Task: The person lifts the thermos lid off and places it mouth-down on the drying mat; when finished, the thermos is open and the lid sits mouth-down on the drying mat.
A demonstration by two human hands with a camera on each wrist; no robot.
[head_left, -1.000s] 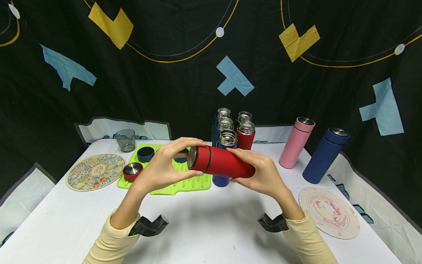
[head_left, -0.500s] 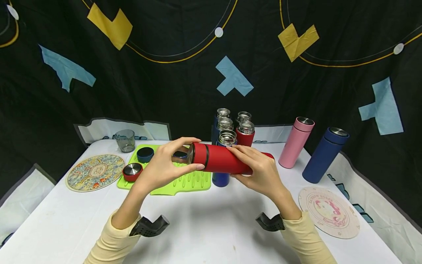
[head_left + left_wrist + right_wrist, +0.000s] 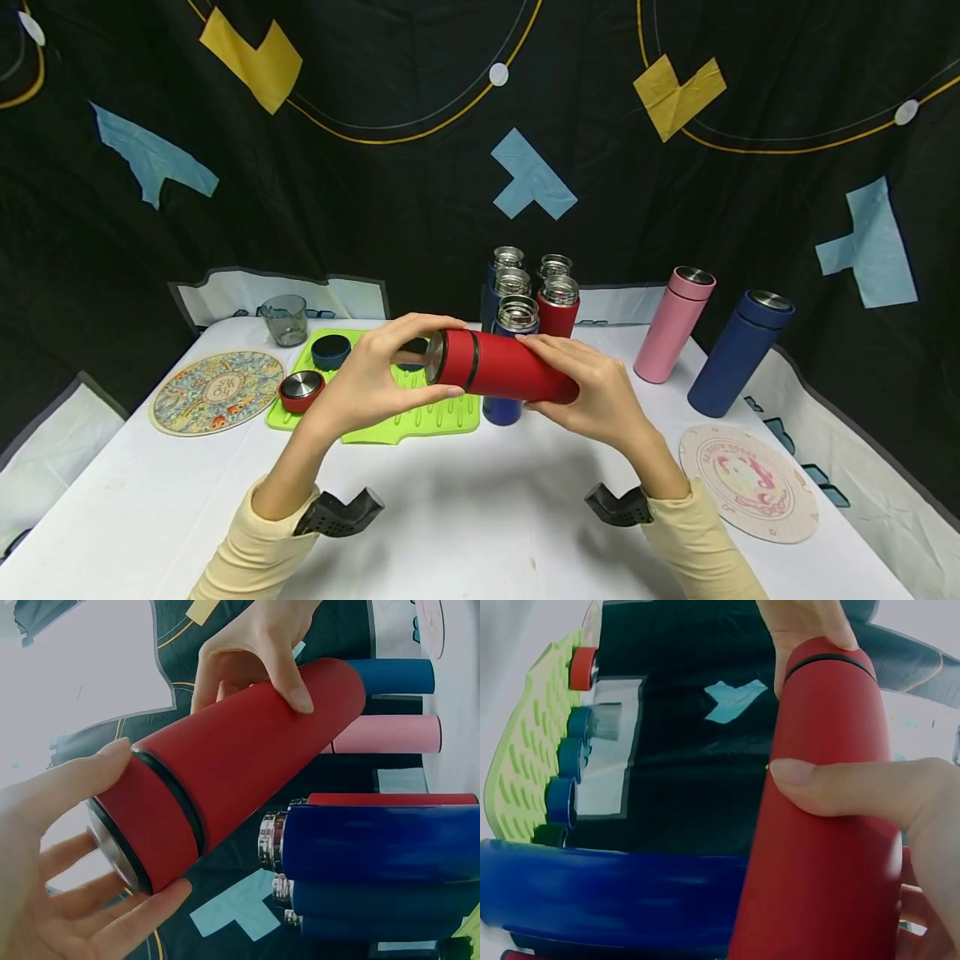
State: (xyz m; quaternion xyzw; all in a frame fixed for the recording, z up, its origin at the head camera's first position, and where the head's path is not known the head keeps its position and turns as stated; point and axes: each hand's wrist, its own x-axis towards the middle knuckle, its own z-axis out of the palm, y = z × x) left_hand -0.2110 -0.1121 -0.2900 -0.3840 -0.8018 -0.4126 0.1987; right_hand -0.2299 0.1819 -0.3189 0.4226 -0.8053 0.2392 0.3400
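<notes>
A red thermos bottle point(image 3: 521, 367) is held sideways above the table, its lid end toward the left. My left hand point(image 3: 375, 375) grips the red lid point(image 3: 150, 825) with thumb and fingers, close to the black ring that parts lid from body. My right hand point(image 3: 588, 387) wraps the lower body, and its thumb lies across the red side in the right wrist view. Behind the bottle stand several lidless thermoses, a blue one point(image 3: 502, 410) nearest and a red one point(image 3: 558, 315) beside it, their steel necks bare.
A green drying mat point(image 3: 420, 423) at the left carries a red lid point(image 3: 302, 390) and blue lids point(image 3: 331, 351). Beyond are a glass point(image 3: 285, 319) and a patterned round mat point(image 3: 217, 392). Capped pink point(image 3: 675, 325) and blue point(image 3: 738, 354) thermoses stand right, near a pink round mat point(image 3: 750, 483).
Half a second ago the bottle lay more level and further right; now its lid end turns toward me again, much as one second ago. Both hands keep their hold.
</notes>
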